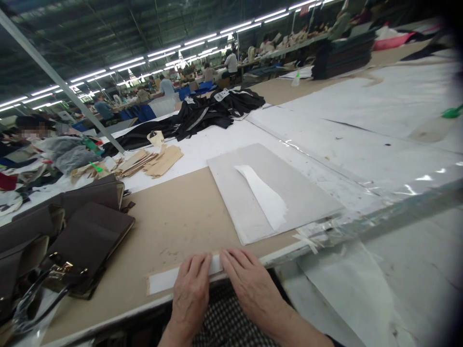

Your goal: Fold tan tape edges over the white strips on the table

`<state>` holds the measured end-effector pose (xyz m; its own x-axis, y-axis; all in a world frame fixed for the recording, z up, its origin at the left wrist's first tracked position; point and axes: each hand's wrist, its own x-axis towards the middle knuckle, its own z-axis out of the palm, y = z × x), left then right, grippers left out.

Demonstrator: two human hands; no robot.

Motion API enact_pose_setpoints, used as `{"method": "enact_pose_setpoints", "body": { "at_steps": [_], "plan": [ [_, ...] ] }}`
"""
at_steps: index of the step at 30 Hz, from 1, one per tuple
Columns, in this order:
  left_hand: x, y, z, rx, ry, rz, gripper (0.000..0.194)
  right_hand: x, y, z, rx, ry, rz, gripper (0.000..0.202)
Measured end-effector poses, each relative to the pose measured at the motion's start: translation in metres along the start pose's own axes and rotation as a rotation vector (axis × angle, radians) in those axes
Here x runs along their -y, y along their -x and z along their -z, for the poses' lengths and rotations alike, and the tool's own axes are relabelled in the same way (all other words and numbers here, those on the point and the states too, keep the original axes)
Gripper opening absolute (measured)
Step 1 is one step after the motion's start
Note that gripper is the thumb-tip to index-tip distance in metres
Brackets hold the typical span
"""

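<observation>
A narrow white strip (162, 281) with a tan edge lies along the front edge of the brown-covered table. My left hand (192, 284) is closed over its middle, fingers together and pressed down on it. Close beside, my right hand (249, 282) holds the strip's right end, also with its fingers together. Between the two hands a short piece of the strip shows. Both thumbs are hidden. Beyond my right hand, a curved white piece (263, 195) lies on a stack of grey sheets (226, 193).
Dark brown bags (97, 229) with gold fittings lie at the left. Behind them are tan pieces (164, 161) and a heap of black material (202, 115). A dark stack (342, 55) stands at the far right. Several people sit in the background.
</observation>
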<state>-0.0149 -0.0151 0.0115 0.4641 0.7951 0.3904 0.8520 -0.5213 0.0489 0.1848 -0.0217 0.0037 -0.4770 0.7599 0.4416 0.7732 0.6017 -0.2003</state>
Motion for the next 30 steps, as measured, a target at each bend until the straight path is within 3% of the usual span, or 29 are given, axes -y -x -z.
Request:
{"method": "enact_pose_setpoints", "body": {
  "at_steps": [3,7,12,14,16,19,21,25,30],
  "plan": [
    [0.008,0.01,0.013,0.013,-0.018,0.038,0.033,-0.005,-0.008,0.009,0.087,-0.059,0.041,0.045],
    [0.005,0.017,0.018,0.052,-0.016,0.011,0.054,-0.013,-0.012,0.013,0.097,-0.187,0.007,0.041],
    [-0.01,0.019,0.02,0.024,0.231,0.078,0.027,-0.015,0.003,0.021,-0.013,-0.417,-0.137,0.036],
    [-0.018,0.017,0.027,0.02,0.506,0.193,0.025,-0.011,0.009,0.029,-0.067,-0.557,-0.24,0.038],
    [-0.026,0.014,0.039,0.041,0.835,0.398,0.023,-0.004,0.01,0.04,-0.091,-0.767,-0.356,0.039],
    [-0.041,0.011,0.056,0.065,1.25,0.723,0.035,0.01,0.002,0.058,-0.091,-1.12,-0.484,0.03],
    [-0.051,0.011,0.063,0.03,1.416,0.821,0.043,0.02,-0.005,0.068,-0.093,-1.254,-0.52,0.023],
    [-0.062,0.017,0.072,-0.051,1.534,0.788,0.047,0.039,-0.014,0.082,-0.104,-1.235,-0.497,0.023],
    [-0.058,0.031,0.084,-0.022,1.499,0.685,0.044,0.055,-0.016,0.092,-0.1,-1.155,-0.354,0.018]
  ]
}}
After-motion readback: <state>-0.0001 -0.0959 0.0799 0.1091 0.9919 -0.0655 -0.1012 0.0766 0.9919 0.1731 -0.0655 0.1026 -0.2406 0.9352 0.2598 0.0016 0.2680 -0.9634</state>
